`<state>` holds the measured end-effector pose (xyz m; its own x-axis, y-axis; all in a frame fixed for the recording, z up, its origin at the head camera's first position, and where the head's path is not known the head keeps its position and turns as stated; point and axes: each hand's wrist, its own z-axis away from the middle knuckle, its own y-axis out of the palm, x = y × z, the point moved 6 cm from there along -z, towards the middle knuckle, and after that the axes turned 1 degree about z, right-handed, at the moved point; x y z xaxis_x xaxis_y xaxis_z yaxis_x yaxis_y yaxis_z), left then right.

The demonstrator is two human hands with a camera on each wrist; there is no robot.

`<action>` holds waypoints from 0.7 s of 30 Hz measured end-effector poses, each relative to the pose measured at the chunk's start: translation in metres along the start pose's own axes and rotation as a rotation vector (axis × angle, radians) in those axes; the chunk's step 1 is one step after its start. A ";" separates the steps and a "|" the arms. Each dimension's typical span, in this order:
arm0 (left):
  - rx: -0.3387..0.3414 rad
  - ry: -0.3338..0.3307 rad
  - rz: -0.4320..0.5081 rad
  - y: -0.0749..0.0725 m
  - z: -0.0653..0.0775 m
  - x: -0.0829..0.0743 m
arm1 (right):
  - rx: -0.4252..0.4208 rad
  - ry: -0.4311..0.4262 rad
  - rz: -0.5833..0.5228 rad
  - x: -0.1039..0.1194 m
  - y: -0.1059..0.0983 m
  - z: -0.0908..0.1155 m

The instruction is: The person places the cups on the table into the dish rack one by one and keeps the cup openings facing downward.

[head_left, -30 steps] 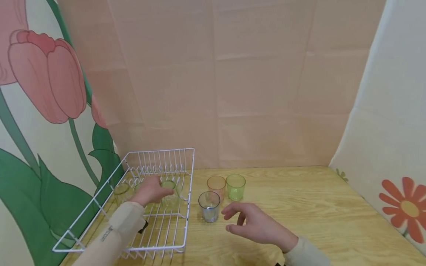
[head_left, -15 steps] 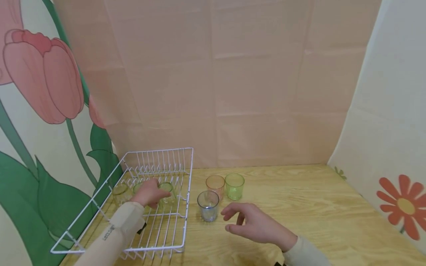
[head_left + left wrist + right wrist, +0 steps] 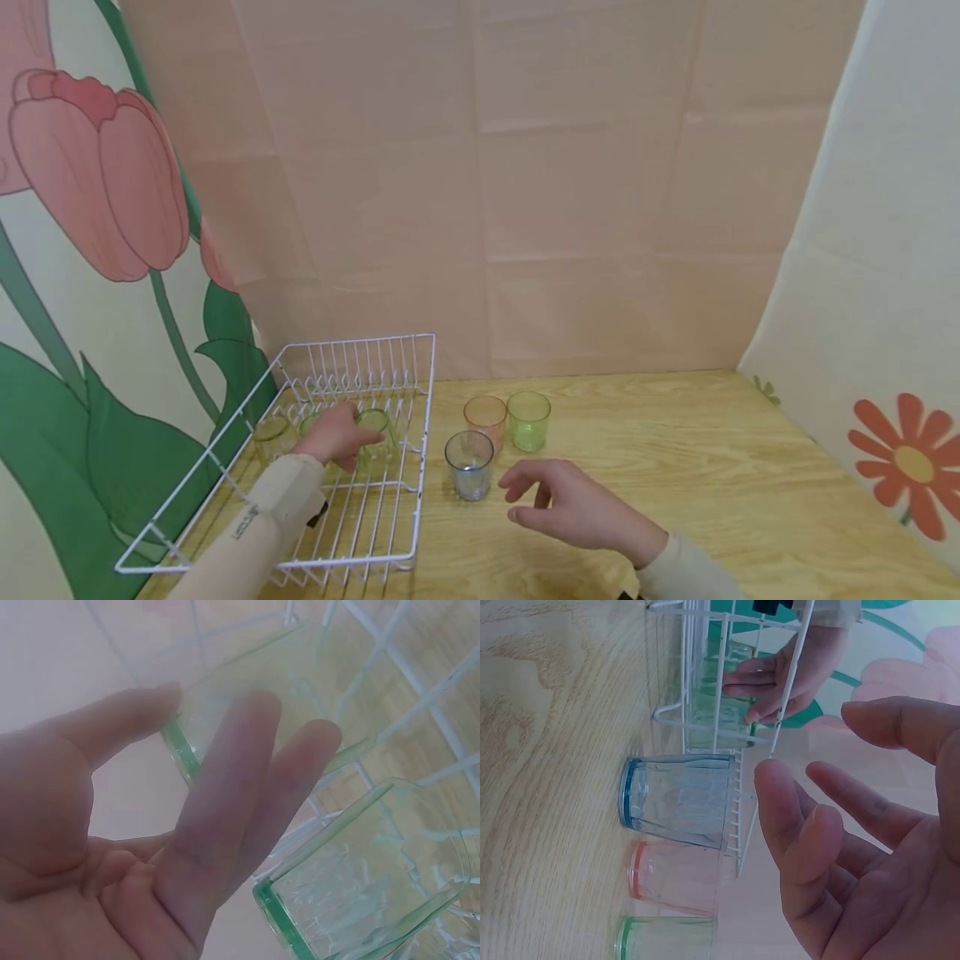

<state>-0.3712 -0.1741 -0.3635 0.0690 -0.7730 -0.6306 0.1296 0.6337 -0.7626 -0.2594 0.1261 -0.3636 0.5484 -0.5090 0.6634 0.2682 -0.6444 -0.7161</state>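
Note:
My left hand [image 3: 333, 433] hovers over the white wire dish rack, its fingers extended and thumb spread. In the left wrist view the fingers overlap a green glass [image 3: 300, 682], with the thumb tip right at the rim of its base. A second green glass [image 3: 352, 892] stands beside the fingers. Both are upside down in the rack. My right hand [image 3: 570, 504] is held above the table, fingers loosely curved around nothing. Nearest to it is an upright blue-tinted glass [image 3: 470, 471], just left of the fingertips.
The dish rack [image 3: 416, 517] stands at the left of the wooden table [image 3: 675, 467]. A yellowish glass [image 3: 272, 437] sits at its left side. Behind the blue-tinted glass are an orange glass [image 3: 485, 412] and a green glass [image 3: 529, 421]. A pink cloth backdrop [image 3: 570, 208] rises behind.
Between one second and half a second ago the left hand sank slightly and the head view shifted a little. Both hands look almost still since then.

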 end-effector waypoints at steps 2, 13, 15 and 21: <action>0.004 -0.001 -0.004 0.000 -0.001 0.000 | -0.004 -0.002 0.004 -0.001 0.001 -0.001; 0.024 -0.001 -0.006 -0.001 0.000 -0.001 | 0.007 0.080 -0.039 -0.006 0.002 -0.005; 0.030 0.007 -0.019 -0.004 0.001 -0.003 | 0.009 0.111 -0.072 -0.009 0.002 -0.005; 0.005 0.083 -0.058 -0.019 0.013 -0.019 | -0.037 0.177 -0.091 -0.019 0.001 -0.006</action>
<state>-0.3625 -0.1716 -0.3349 -0.0205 -0.8034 -0.5951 0.1362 0.5874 -0.7977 -0.2744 0.1313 -0.3759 0.3745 -0.5379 0.7552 0.2794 -0.7112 -0.6451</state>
